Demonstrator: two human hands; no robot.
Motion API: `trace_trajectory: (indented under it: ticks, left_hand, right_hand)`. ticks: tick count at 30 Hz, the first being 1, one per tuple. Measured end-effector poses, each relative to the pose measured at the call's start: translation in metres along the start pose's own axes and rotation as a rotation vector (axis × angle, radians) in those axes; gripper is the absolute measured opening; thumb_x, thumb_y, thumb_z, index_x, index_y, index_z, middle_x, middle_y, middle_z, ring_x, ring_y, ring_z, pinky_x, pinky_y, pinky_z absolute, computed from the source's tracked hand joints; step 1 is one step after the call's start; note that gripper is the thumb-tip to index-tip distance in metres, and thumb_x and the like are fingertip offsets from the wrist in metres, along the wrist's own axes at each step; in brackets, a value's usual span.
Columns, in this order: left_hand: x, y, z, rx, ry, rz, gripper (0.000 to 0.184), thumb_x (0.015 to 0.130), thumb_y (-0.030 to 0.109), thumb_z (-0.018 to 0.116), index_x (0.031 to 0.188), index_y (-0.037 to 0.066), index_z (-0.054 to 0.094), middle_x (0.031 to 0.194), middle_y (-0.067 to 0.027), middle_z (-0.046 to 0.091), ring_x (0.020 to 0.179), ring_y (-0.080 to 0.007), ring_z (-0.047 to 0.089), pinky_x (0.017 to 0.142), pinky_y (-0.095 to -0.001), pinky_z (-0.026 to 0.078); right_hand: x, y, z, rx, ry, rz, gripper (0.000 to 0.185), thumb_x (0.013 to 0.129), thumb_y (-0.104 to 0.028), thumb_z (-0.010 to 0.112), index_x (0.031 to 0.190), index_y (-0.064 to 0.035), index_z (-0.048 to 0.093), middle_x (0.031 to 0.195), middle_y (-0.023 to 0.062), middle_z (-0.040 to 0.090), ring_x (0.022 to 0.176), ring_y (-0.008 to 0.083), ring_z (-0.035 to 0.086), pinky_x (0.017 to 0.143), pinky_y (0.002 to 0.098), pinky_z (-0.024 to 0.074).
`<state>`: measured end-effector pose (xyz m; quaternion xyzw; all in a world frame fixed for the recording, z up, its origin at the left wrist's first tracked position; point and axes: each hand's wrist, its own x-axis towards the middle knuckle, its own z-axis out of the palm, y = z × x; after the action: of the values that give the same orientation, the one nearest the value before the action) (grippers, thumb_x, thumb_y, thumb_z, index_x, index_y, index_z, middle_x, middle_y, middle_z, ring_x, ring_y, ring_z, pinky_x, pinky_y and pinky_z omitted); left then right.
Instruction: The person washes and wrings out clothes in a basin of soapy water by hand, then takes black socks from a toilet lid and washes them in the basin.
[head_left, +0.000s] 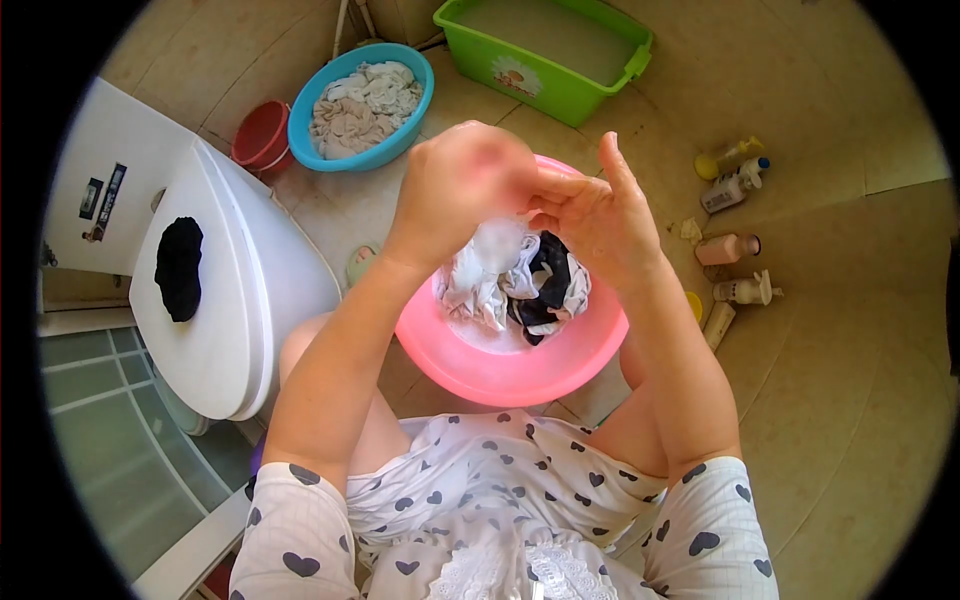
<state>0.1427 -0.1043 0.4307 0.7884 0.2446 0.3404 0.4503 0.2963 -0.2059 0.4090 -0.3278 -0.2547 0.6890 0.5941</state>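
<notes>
Both hands are raised over a pink basin [480,375] and meet at the fingers. My left hand [465,185] is curled closed with its back toward me; its knuckles are blurred, and what it holds, if anything, is hidden. My right hand [605,215] has its thumb raised apart and its fingers bent toward the left hand, with nothing seen in it. Just under the left hand is a whitish, blurry patch [497,246], either foam or cloth. Wet white clothes [475,300] and a black garment [550,270] lie in the basin among cloudy water.
A blue basin [420,115] of light clothes, a red bucket [262,137] and a green tub [545,85] of cloudy water stand beyond. On the left, a black cloth [180,270] lies on a white lid [225,350]. Several bottles [728,249] line the right wall.
</notes>
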Motion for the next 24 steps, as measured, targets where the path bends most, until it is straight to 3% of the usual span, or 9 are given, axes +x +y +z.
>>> trace_trajectory:
  ticks: [2, 5, 11, 14, 20, 24]
  left_hand:
    - [0.002, -0.012, -0.002, -0.116, 0.006, -0.049, 0.012, 0.086, 0.013, 0.063, 0.085, 0.001, 0.066, 0.083, -0.0043, 0.066, 0.072, -0.0099, 0.058, 0.066, -0.0226, 0.046]
    - [0.004, -0.014, -0.005, -0.399, 0.023, -0.308, 0.017, 0.090, 0.017, 0.059, 0.090, 0.002, 0.065, 0.089, -0.0054, 0.066, 0.080, -0.0120, 0.061, 0.074, -0.0244, 0.049]
    - [0.004, -0.013, -0.011, -0.849, 0.012, -0.539, 0.029, 0.094, 0.025, 0.053, 0.103, -0.001, 0.062, 0.102, -0.0128, 0.065, 0.097, -0.0193, 0.063, 0.088, -0.0310, 0.049]
    - [0.007, -0.013, -0.013, -0.944, 0.008, -0.583, 0.033, 0.095, 0.027, 0.050, 0.108, -0.002, 0.058, 0.113, -0.0180, 0.061, 0.105, -0.0241, 0.060, 0.091, -0.0346, 0.050]
    - [0.007, -0.015, -0.017, -1.026, -0.044, -0.598, 0.043, 0.097, 0.036, 0.044, 0.112, -0.003, 0.057, 0.115, -0.0193, 0.059, 0.109, -0.0254, 0.058, 0.093, -0.0345, 0.048]
    - [0.008, -0.012, -0.018, -1.012, -0.047, -0.617, 0.042, 0.094, 0.035, 0.050, 0.112, -0.002, 0.057, 0.115, -0.0186, 0.060, 0.109, -0.0240, 0.058, 0.093, -0.0344, 0.048]
  right_hand:
    - [0.000, -0.001, 0.001, -0.010, 0.006, -0.008, 0.083, 0.092, -0.063, 0.015, 0.116, 0.0031, 0.060, 0.109, 0.0105, 0.064, 0.091, 0.0173, 0.054, 0.086, 0.0311, 0.0386]
    - [-0.002, -0.005, 0.008, -0.028, 0.038, -0.018, 0.083, 0.092, -0.063, 0.016, 0.116, 0.0038, 0.059, 0.111, 0.0109, 0.063, 0.092, 0.0172, 0.054, 0.086, 0.0307, 0.0384]
    - [-0.001, -0.005, 0.004, -0.063, 0.061, -0.032, 0.081, 0.093, -0.063, 0.016, 0.115, 0.0014, 0.061, 0.111, 0.0098, 0.063, 0.093, 0.0164, 0.054, 0.085, 0.0303, 0.0382]
    - [-0.001, -0.006, 0.005, -0.071, 0.068, -0.043, 0.081, 0.093, -0.062, 0.015, 0.114, -0.0002, 0.062, 0.110, 0.0092, 0.064, 0.093, 0.0161, 0.054, 0.085, 0.0303, 0.0381]
    - [-0.001, -0.006, 0.004, -0.074, 0.070, -0.049, 0.080, 0.093, -0.062, 0.015, 0.114, -0.0015, 0.062, 0.109, 0.0082, 0.064, 0.093, 0.0155, 0.054, 0.085, 0.0302, 0.0382]
    - [-0.001, -0.006, 0.003, -0.077, 0.064, -0.056, 0.079, 0.093, -0.062, 0.015, 0.114, -0.0020, 0.062, 0.109, 0.0078, 0.064, 0.092, 0.0150, 0.054, 0.085, 0.0301, 0.0382]
